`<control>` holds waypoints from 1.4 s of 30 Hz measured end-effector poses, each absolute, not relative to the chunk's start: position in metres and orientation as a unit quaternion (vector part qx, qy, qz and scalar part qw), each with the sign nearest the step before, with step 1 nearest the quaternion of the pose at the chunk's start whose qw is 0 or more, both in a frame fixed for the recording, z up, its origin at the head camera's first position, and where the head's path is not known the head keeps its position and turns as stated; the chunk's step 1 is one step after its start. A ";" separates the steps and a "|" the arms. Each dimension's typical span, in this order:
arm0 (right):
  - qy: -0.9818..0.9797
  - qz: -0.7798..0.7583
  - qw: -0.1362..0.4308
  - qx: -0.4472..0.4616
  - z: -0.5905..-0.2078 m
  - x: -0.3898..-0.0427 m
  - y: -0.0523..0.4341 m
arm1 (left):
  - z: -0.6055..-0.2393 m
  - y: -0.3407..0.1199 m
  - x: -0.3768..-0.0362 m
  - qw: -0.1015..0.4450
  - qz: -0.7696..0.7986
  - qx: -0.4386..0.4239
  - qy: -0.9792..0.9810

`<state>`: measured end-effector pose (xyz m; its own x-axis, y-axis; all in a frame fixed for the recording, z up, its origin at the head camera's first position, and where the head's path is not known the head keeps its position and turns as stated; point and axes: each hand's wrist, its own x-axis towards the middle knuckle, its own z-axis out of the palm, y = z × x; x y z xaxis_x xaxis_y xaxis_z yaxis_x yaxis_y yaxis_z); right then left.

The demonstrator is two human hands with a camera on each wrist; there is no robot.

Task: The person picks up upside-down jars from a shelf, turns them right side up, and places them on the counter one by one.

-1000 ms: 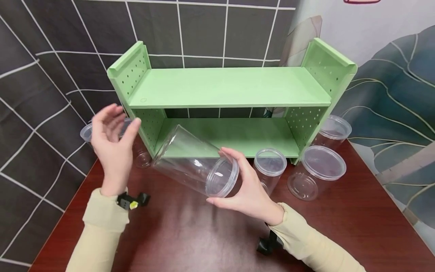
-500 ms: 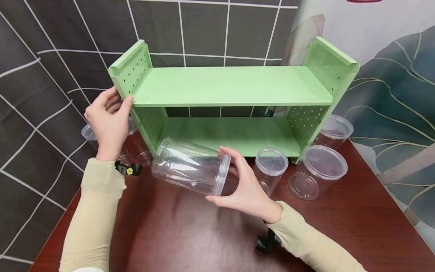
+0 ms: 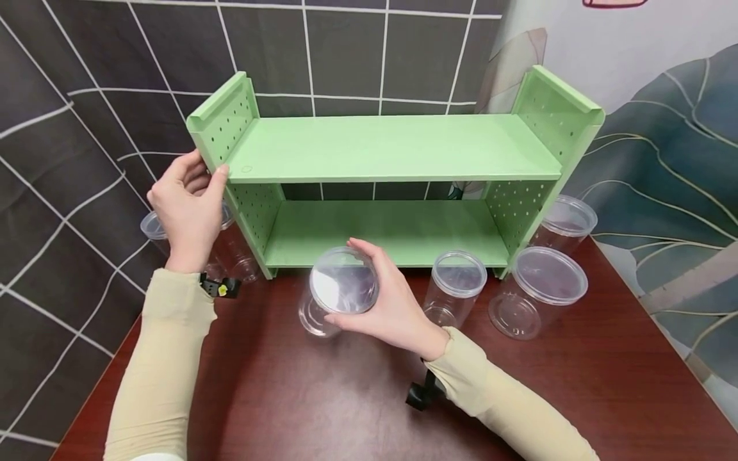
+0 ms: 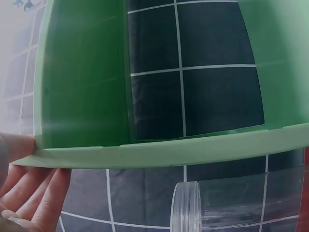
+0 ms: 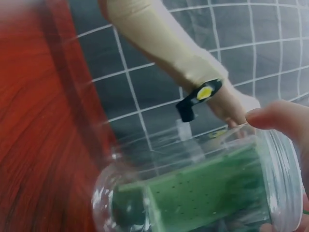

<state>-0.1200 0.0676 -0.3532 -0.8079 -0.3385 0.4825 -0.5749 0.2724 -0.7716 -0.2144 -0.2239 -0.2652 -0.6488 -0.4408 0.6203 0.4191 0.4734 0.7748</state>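
Observation:
My left hand (image 3: 187, 205) grips the front edge of the left side panel of a green two-tier shelf (image 3: 392, 147); in the left wrist view the thumb and fingers lie on opposite sides of the panel (image 4: 159, 152). With thumb and fingers spread around the lid end, my right hand (image 3: 392, 310) holds a clear lidded plastic jar (image 3: 340, 285). This jar stands roughly upright in front of the lower shelf board, its base low over the dark red table. The right wrist view shows the jar (image 5: 193, 188) from the side, with the green panel visible through it.
To the right stand a narrow clear jar (image 3: 458, 275), a wide one (image 3: 548, 278) and another (image 3: 567, 218) beside the shelf. More clear jars (image 3: 236, 253) stand left of it, partly behind my left hand. A dark gridded cloth (image 3: 346, 57) hangs behind, over the red-brown table (image 3: 323, 397).
The left hand has moved up from beside the shelf and taken hold of its left panel. The right hand has turned the jar from lying tilted to upright, shifting it slightly left.

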 end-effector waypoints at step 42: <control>-0.766 0.428 0.286 0.384 -0.254 -0.089 0.107 | -0.262 -0.224 -0.208 0.433 -0.535 -0.005 -0.725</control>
